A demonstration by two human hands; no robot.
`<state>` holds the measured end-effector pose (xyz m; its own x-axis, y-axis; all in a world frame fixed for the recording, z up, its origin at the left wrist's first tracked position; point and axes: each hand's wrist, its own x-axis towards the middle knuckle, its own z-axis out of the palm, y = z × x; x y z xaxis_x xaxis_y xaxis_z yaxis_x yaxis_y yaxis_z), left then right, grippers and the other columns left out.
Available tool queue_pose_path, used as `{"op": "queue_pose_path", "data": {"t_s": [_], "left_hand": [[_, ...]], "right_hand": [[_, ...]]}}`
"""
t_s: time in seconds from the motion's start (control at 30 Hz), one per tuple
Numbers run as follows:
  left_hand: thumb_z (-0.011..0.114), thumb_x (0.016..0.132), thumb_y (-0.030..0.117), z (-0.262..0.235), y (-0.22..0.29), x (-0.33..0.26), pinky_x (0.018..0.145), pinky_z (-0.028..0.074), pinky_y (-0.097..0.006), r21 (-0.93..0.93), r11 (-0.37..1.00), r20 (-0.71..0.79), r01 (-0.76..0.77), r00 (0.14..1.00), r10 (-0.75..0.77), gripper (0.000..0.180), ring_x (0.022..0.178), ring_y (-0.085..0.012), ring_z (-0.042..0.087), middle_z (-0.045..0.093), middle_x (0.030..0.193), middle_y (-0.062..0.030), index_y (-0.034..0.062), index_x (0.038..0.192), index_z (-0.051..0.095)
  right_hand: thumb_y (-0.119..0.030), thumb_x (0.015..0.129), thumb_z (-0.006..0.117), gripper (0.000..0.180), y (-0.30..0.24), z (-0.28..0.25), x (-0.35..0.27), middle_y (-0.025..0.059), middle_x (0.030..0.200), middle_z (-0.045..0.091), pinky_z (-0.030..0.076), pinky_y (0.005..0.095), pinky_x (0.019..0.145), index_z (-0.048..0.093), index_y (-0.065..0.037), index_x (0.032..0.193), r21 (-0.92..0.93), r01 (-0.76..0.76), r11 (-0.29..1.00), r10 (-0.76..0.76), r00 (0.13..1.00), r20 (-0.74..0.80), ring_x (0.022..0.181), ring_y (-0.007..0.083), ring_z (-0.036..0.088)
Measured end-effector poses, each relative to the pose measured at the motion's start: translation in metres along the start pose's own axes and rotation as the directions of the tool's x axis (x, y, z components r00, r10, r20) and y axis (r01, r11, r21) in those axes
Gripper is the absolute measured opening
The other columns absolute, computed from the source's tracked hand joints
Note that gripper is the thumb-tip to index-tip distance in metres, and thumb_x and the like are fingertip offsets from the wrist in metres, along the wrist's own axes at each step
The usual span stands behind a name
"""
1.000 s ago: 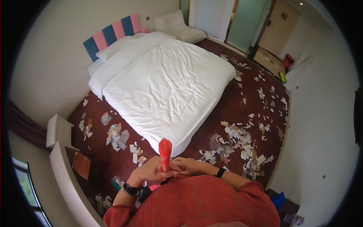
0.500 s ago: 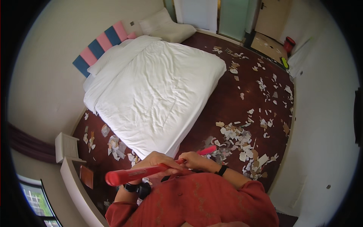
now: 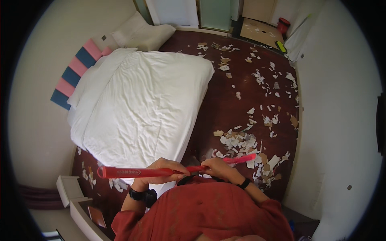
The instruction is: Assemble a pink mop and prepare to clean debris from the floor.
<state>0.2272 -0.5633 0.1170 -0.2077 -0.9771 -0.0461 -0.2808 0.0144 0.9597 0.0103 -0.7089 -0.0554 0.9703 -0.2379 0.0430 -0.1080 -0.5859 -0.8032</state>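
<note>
I hold a long red pole (image 3: 136, 172) across the front of my body with both hands. My left hand (image 3: 169, 170) is closed round its middle, just inside the thick printed end that sticks out to the left. Close beside it, my right hand (image 3: 215, 166) also grips the pole. Past that hand, a pinkish-red end (image 3: 240, 159) reaches out over the litter; what kind of tool this is, I cannot make out. A heap of torn paper and cardboard scraps (image 3: 241, 141) lies on the dark red floor (image 3: 219, 104) ahead and to the right.
A bed (image 3: 138, 104) with a white cover stands to the left, its striped headboard (image 3: 76, 72) against the wall. More scraps run along the right wall. At the back are a white cushioned seat (image 3: 146, 34), a red bin (image 3: 283, 25) and a yellow-green broom-like tool (image 3: 281, 47).
My view has turned to the right, so the bed and doorway sit further left. The pole has swung nearer to level, its left end rising in view. Both hands keep their hold.
</note>
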Motion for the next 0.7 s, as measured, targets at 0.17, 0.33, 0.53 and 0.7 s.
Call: {"op": "queue_pose_path", "data": {"t_s": [0.17,0.33,0.53,0.7], "left_hand": [[0.066,0.089,0.009,-0.060,-0.033,0.074,0.078,0.052,-0.031,-0.133,0.991,0.205,0.027,0.979,0.001,0.017,0.088,-0.0192,0.067,0.071,0.098,-0.0106,0.0040,0.104,0.071],[0.065,0.091,0.011,-0.126,-0.056,0.153,0.079,0.052,-0.032,-0.207,0.975,0.342,-0.081,0.928,0.149,0.018,0.089,-0.0184,0.065,0.070,0.102,-0.0108,0.0037,0.107,0.070],[0.067,0.088,0.009,-0.165,-0.067,0.252,0.082,0.051,-0.033,-0.203,0.956,0.339,-0.210,0.901,0.270,0.022,0.094,-0.0212,0.065,0.068,0.108,-0.0116,0.0034,0.109,0.069],[0.066,0.088,0.004,-0.184,-0.079,0.326,0.087,0.050,-0.034,-0.275,0.944,0.391,-0.184,0.875,0.284,0.020,0.101,-0.0222,0.064,0.068,0.109,-0.0128,0.0029,0.108,0.069]], "right_hand": [[-0.035,0.081,0.069,0.029,0.029,-0.043,0.028,0.0146,0.076,0.063,0.047,0.0431,0.063,0.063,-0.006,0.084,-0.078,-0.145,0.986,0.151,0.986,0.075,0.075,0.0352,0.063],[-0.039,0.081,0.068,0.033,0.039,-0.100,0.075,0.0139,0.081,0.065,0.048,0.0438,0.067,0.064,-0.007,0.086,-0.146,-0.372,0.917,0.380,0.925,0.028,0.079,0.0347,0.064],[-0.029,0.078,0.070,0.027,0.077,-0.155,0.105,0.0146,0.072,0.061,0.046,0.0417,0.062,0.061,-0.004,0.078,-0.189,-0.437,0.879,0.373,0.879,-0.297,0.069,0.0337,0.061],[-0.030,0.077,0.072,0.028,0.118,-0.207,0.115,0.0125,0.069,0.061,0.046,0.0405,0.058,0.061,-0.005,0.077,-0.177,-0.427,0.887,0.355,0.875,-0.329,0.064,0.0322,0.061]]}}
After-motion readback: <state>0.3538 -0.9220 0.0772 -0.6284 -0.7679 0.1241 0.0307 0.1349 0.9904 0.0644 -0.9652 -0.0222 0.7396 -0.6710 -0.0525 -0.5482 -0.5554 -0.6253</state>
